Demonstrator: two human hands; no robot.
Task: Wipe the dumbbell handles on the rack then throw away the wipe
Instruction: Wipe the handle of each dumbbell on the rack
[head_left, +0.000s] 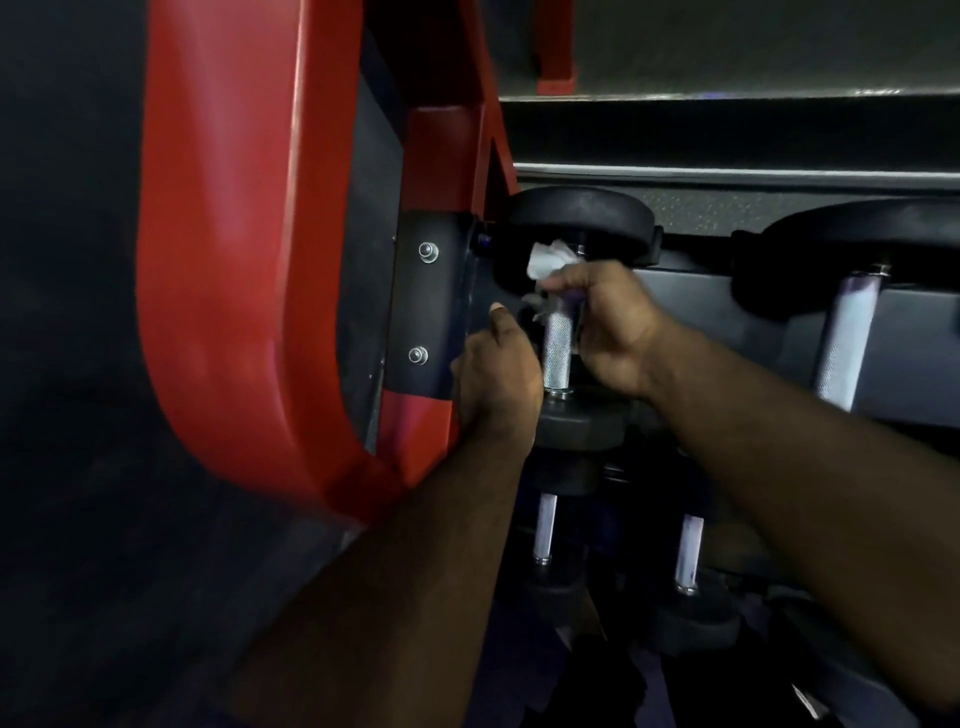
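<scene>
"Wrapping the wipe (545, 260) round the top of the handle (557, 353), you close your right hand (613, 322) on both, so the paper presses on the metal from all sides."

"Yes. And your left hand (498, 374) stays just beside the lower end, I think to keep the dumbbell (582, 215) from rolling on the rack (249, 208). If its fingers grip something, I cannot tell; they are hidden."

"The bare lower part looks not yet wiped, so you probably need to slide down."
</scene>
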